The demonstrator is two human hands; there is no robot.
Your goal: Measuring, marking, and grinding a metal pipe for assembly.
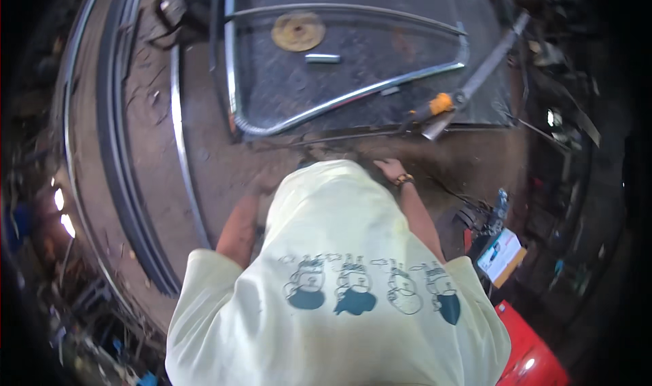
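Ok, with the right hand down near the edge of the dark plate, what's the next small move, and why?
Probably reach the right hand forward to the orange-collared metal tool lying on the edge of the dark steel plate. It is the nearest loose thing to that hand, resting against the bent chrome tube frame. The left hand is hidden behind the pale yellow shirt.

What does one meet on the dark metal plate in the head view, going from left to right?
Round rusty disc → short metal cylinder → orange-handled tool at the plate's right front edge. A bent metal frame rings the first two.
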